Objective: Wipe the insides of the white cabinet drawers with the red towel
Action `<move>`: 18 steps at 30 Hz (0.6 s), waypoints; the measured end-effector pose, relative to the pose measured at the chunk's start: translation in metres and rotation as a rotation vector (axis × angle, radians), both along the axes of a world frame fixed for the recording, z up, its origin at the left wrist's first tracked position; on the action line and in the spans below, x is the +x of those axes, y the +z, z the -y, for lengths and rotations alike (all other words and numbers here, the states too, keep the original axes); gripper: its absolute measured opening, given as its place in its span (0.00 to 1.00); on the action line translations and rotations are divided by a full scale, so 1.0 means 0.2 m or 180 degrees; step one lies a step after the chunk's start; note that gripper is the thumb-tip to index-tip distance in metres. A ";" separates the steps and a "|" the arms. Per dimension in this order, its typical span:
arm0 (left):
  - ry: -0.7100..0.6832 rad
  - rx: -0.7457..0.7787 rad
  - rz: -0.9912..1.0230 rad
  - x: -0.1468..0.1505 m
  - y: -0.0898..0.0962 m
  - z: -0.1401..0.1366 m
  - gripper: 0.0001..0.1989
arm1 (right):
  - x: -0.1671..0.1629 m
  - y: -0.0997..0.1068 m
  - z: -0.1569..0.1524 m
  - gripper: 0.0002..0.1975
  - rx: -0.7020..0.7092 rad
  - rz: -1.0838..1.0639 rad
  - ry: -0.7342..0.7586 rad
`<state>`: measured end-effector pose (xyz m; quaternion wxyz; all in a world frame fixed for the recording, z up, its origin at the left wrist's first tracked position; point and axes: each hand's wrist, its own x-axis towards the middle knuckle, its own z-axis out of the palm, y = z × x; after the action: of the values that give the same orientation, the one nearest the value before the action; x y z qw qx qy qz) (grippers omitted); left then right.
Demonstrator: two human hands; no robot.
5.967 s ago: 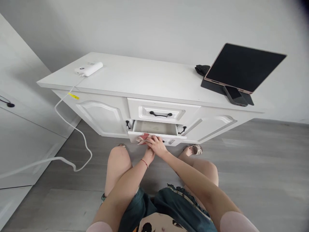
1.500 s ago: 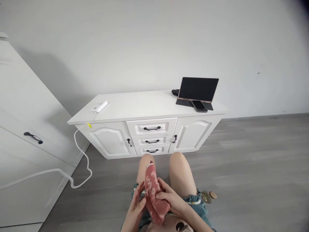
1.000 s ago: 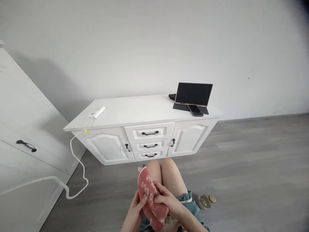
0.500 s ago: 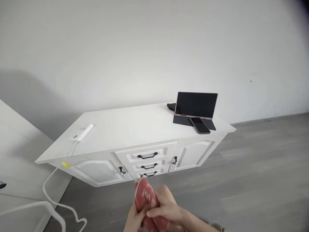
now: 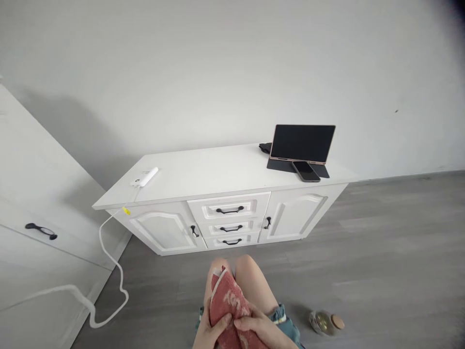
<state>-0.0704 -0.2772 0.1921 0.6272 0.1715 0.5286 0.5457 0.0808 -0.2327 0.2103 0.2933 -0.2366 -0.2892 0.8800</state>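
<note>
A red towel (image 5: 229, 296) with a pale pattern and a white edge is bunched over my lap, near my knees. My left hand (image 5: 210, 325) grips its left side, thumb lying on top of the cloth. On the right side, my right hand (image 5: 257, 324) holds the same towel, its thumb pressed close to the left thumb. Most of my fingers are hidden behind or under the fabric. The towel's lower end runs out of the bottom of the view.
A white cabinet (image 5: 218, 174) stands ahead against the wall, bearing a tablet-like screen (image 5: 303, 143), a phone (image 5: 306, 171) and a white device (image 5: 148, 177). The device's white cable (image 5: 121, 281) hangs at left. A glass jar (image 5: 322, 322) with a cork-like lid is on the floor at right.
The view has tilted down and shifted left, so the cabinet sits higher and further right, and my knees and the jar show more. Both hands keep the towel; the right hand has shifted along it.
</note>
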 end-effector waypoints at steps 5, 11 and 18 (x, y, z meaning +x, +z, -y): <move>-0.0374 -0.0304 0.1098 0.02 -0.02 0.04 0.26 | 0.02 0.09 -0.01 0.24 0.0329 0.0032 0.0274; 0.0104 -0.0571 0.0911 0.05 -0.03 -0.06 0.25 | 0.07 0.23 -0.12 0.25 0.1212 0.0568 0.0180; 0.0206 -0.0470 -0.0124 0.01 -0.04 -0.04 0.27 | 0.08 0.18 -0.08 0.28 0.0726 0.0184 0.0273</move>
<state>-0.0679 -0.2683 0.1841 0.6098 0.1182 0.5848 0.5218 0.0963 -0.2158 0.2462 0.2719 -0.2144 -0.4056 0.8459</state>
